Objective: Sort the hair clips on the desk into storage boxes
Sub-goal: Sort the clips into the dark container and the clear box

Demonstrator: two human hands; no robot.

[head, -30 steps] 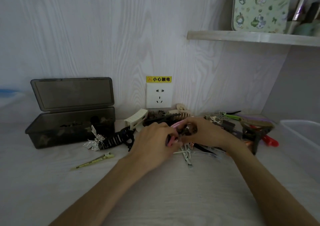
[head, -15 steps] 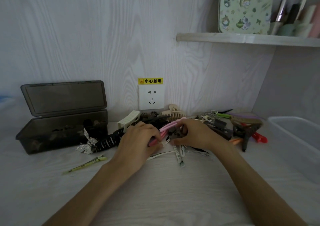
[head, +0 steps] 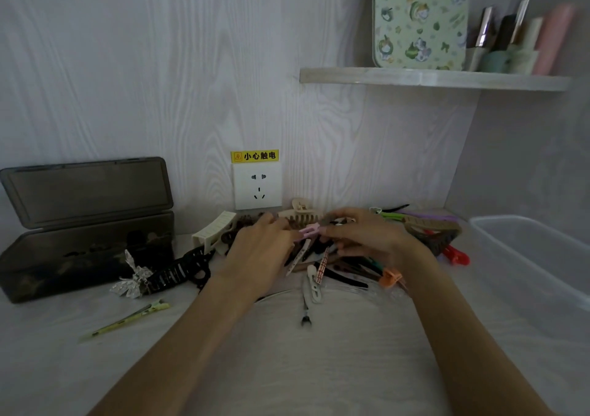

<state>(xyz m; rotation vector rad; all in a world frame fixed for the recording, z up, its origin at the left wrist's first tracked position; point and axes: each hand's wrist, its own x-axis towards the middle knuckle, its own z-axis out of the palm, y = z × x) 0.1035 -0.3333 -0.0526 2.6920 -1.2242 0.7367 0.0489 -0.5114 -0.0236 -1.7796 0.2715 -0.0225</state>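
Two hands, left hand [head: 258, 249] and right hand [head: 367, 237], pinch one pink clip [head: 309, 232] between two boxes.

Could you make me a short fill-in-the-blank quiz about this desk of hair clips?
1. The lid of the dark translucent storage box is ____.
2. Both hands, left hand and right hand, meet at a small ____ hair clip.
3. The long yellow-green hair clip lies ____ the dark box.
4. The yellow warning sticker sits above a white ____.

Missing words: open; pink; outside; wall socket
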